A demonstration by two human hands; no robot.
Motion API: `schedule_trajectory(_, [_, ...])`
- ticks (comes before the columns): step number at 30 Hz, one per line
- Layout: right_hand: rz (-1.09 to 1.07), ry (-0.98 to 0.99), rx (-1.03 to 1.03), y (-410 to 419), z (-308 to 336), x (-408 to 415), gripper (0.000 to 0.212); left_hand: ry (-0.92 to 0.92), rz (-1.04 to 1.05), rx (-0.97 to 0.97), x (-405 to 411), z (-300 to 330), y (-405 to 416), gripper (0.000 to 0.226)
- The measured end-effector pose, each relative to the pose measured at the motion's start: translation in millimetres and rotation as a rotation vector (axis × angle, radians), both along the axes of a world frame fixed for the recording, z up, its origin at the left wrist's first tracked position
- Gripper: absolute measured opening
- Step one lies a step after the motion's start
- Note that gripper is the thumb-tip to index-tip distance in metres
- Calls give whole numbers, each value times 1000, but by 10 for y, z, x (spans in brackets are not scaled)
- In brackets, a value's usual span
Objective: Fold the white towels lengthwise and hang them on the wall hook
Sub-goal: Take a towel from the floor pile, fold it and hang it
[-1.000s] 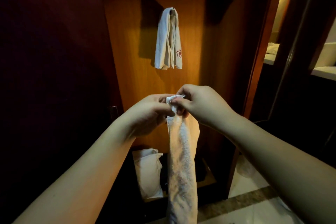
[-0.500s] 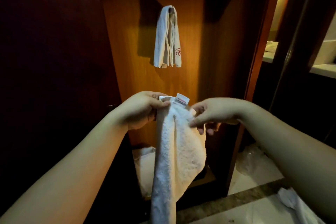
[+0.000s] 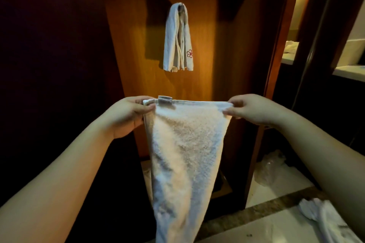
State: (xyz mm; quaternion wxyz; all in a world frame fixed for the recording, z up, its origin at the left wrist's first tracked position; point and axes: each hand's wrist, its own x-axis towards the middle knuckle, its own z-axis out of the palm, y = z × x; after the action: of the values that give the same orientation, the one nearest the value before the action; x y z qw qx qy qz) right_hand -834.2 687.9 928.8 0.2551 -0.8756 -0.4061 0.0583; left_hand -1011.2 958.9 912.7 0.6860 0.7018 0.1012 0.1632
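Note:
I hold a white towel point(image 3: 183, 150) spread out by its top edge in front of me. My left hand point(image 3: 126, 116) pinches the top left corner, just beside a small sewn label. My right hand point(image 3: 250, 109) pinches the top right corner. The towel hangs down and narrows toward the bottom of the view. Above it, a folded white towel with a red flower mark point(image 3: 177, 39) hangs on the wall hook point(image 3: 181, 7) on the wooden panel.
A dark wall fills the left side. A wooden door frame point(image 3: 276, 49) stands to the right, with a lit counter beyond it. A clear plastic bag point(image 3: 270, 167) and a white cloth point(image 3: 324, 217) lie on the tiled floor at the lower right.
My hands were together at the towel's bunched top. They have moved apart, the right hand going right along the edge, and the towel is now spread wide between them.

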Motion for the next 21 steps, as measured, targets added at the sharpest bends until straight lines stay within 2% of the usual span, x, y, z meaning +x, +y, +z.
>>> schedule_trajectory(5, [-52, -23, 388, -21, -196, -71, 6, -105, 35, 38, 6, -79, -67, 25])
schedule_trajectory(9, [-123, 52, 749, 22, -354, -71, 28, -120, 76, 68, 24, -133, -133, 23])
schedule_trajectory(14, [-292, -52, 845, 134, -491, -47, 5, -159, 95, 82, 77, -159, -305, 24])
schedule_trajectory(21, [-320, -166, 1012, 182, -618, -38, 10, -250, 161, 110, 144, -168, -550, 20])
